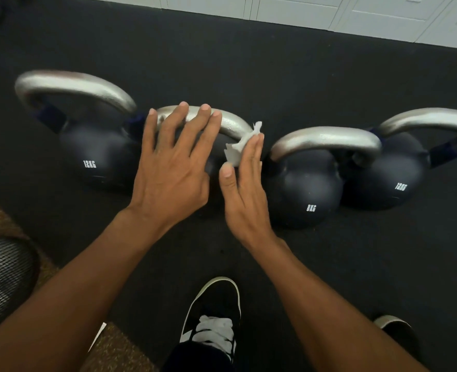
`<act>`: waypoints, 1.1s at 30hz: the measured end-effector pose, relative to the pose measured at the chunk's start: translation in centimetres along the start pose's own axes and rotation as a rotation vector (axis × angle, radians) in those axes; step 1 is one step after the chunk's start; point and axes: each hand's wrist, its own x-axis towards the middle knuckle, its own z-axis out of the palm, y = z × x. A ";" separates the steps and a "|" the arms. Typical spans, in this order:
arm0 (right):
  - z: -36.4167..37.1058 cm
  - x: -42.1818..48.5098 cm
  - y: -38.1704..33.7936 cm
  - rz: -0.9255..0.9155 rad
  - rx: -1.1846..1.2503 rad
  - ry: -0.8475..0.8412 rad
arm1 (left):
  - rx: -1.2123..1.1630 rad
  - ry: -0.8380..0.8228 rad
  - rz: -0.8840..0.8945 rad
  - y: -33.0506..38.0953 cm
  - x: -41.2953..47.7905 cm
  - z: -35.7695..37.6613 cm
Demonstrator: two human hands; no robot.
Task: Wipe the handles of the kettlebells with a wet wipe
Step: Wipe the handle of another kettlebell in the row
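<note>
**Q:** What is shown?

**A:** A row of four dark kettlebells with silver handles is seen from above, set on a black rubber floor (248, 63). The far-left kettlebell (98, 154) is marked 12KG, the third kettlebell (305, 189) is marked 8KG, and the far-right kettlebell (391, 181) is marked 12KG. The body of the second one is mostly hidden behind the hands.

**Q:** Where is the wet wipe?

**A:** The wet wipe (239, 149), white and crumpled, is pressed against the right end of the second kettlebell's handle (232, 124), where the handle curves down.

**Q:** How are the hands placed?

**A:** The left hand (171, 167) is laid on top of that same handle. Its fingers (181, 116) are released, straight and spread, with the tips draped over the bar. The right hand (244, 194) is set just beside it. Its fingers (256, 146) are also kept straight and together, flat against the wipe, and nothing is clenched. The thumb is seen touching the wipe's near edge.

**Q:** What else is visible?

**A:** A black shoe with white laces (216, 318) is seen near the bottom edge, and the toe of a second shoe (393, 326) at the lower right. A white panelled wall (302, 9) is seen beyond the floor.
</note>
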 end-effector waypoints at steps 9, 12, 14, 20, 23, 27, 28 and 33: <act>-8.3 10.7 -5.5 0.326 -0.088 -0.369 | 0.038 0.020 -0.003 0.3 -0.2 0.6; -8.6 14.0 -6.4 0.374 -0.060 -0.614 | 0.046 0.042 -0.011 0.4 -0.2 0.6; -8.3 15.4 -6.8 0.448 -0.110 -0.840 | 0.053 0.044 -0.001 0.3 -0.1 0.6; -7.0 16.0 -6.2 0.389 -0.200 -1.035 | 0.072 0.046 0.004 0.2 -0.2 0.7; -8.1 15.2 -6.0 0.366 -0.207 -0.857 | 0.057 0.038 -0.004 0.1 -0.2 0.8; -8.4 10.1 -7.1 0.164 -0.531 -0.434 | 0.053 0.060 -0.039 0.6 -0.3 1.1; -8.0 8.4 -7.3 0.122 -0.577 -0.356 | 0.043 0.073 -0.045 0.7 -0.2 1.2; -4.8 2.5 -7.5 0.212 -0.244 -0.037 | 0.001 0.128 -0.059 0.7 -0.1 1.9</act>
